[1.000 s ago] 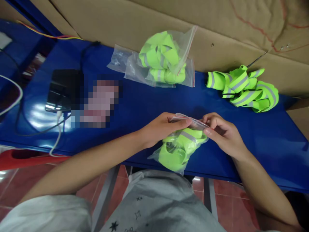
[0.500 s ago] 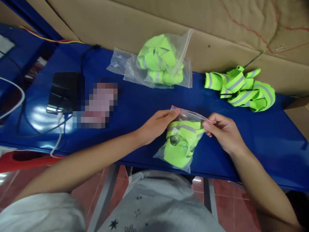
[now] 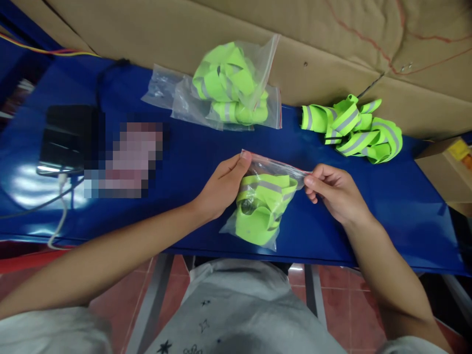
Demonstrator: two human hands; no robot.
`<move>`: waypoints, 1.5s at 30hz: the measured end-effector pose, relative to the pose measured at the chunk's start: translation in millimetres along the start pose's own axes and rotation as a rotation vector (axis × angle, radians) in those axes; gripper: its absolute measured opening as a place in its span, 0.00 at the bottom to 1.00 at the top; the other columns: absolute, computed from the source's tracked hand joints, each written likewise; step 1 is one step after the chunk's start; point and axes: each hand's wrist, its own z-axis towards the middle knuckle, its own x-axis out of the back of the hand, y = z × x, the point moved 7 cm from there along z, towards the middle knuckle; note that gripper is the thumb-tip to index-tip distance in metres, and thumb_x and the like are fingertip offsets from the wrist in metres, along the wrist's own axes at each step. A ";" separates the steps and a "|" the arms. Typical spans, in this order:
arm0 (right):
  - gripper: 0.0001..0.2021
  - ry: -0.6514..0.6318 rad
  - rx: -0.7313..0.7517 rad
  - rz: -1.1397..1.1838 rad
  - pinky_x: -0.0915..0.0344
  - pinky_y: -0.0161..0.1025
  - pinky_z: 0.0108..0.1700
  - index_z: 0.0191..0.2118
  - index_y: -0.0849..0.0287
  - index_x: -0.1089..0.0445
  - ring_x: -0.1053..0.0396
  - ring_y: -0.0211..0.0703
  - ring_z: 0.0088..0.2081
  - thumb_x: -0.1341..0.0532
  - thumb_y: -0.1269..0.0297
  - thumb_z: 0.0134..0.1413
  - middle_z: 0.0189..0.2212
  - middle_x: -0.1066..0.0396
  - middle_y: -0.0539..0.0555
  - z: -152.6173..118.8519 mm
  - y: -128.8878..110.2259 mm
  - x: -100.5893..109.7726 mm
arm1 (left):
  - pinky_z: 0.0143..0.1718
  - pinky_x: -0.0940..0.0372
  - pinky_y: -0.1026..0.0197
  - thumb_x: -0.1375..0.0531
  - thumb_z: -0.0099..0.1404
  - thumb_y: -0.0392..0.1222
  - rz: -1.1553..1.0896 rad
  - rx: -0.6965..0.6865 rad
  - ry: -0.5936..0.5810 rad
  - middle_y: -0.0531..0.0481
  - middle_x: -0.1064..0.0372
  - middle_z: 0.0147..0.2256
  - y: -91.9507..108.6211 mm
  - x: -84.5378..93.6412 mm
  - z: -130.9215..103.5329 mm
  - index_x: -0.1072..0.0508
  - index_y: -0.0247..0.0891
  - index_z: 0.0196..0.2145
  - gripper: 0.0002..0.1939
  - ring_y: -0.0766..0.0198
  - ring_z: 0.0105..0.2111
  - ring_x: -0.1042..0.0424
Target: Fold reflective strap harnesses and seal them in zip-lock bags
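Note:
A clear zip bag [image 3: 262,209] with a folded neon-yellow reflective strap inside hangs between my hands, over the front of the blue table. My left hand [image 3: 223,189] pinches the bag's upper left corner. At the upper right corner, my right hand [image 3: 334,191] grips the zip edge between thumb and fingers. The red-lined zip edge is stretched straight between them. Behind, at the back of the table, lie bagged yellow straps [image 3: 228,81] in clear plastic. Loose yellow straps with grey stripes [image 3: 354,130] lie in a bundle to the right of those.
On the left of the blue table [image 3: 184,147] sit a glossy black device [image 3: 68,140] with cables plugged in and a pixelated flat item [image 3: 131,160]. A cardboard box [image 3: 444,167] is at the right edge. Brown cardboard [image 3: 313,29] lines the back.
The view has shifted right, so everything on the table appears further left. My right hand has moved slightly away from my left, and the bag's top edge looks straighter.

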 end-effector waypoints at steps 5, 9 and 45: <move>0.12 -0.017 0.138 -0.034 0.32 0.30 0.26 0.31 0.58 0.26 0.31 0.33 0.23 0.26 0.58 0.59 0.24 0.26 0.48 -4.3 -8.7 -5.8 | 0.35 0.28 0.66 0.38 0.72 0.62 0.050 -0.047 0.011 0.49 0.19 0.34 7.6 1.8 -2.0 0.17 0.38 0.43 0.24 0.65 0.31 0.22; 0.12 -0.054 0.106 -0.053 0.31 0.31 0.25 0.34 0.58 0.24 0.30 0.33 0.23 0.28 0.55 0.61 0.25 0.25 0.48 -4.4 -4.7 -10.5 | 0.39 0.28 0.66 0.32 0.67 0.59 0.039 -0.068 -0.049 0.51 0.20 0.38 9.9 -3.2 -4.1 0.17 0.41 0.46 0.20 0.66 0.36 0.23; 0.16 -0.204 -0.005 -0.254 0.33 0.32 0.27 0.37 0.59 0.23 0.30 0.34 0.26 0.27 0.50 0.58 0.26 0.26 0.51 -9.4 -13.5 -8.6 | 0.40 0.24 0.64 0.27 0.62 0.43 -0.169 0.276 -0.115 0.48 0.17 0.44 -11.4 -11.6 -7.3 0.17 0.41 0.51 0.19 0.62 0.39 0.18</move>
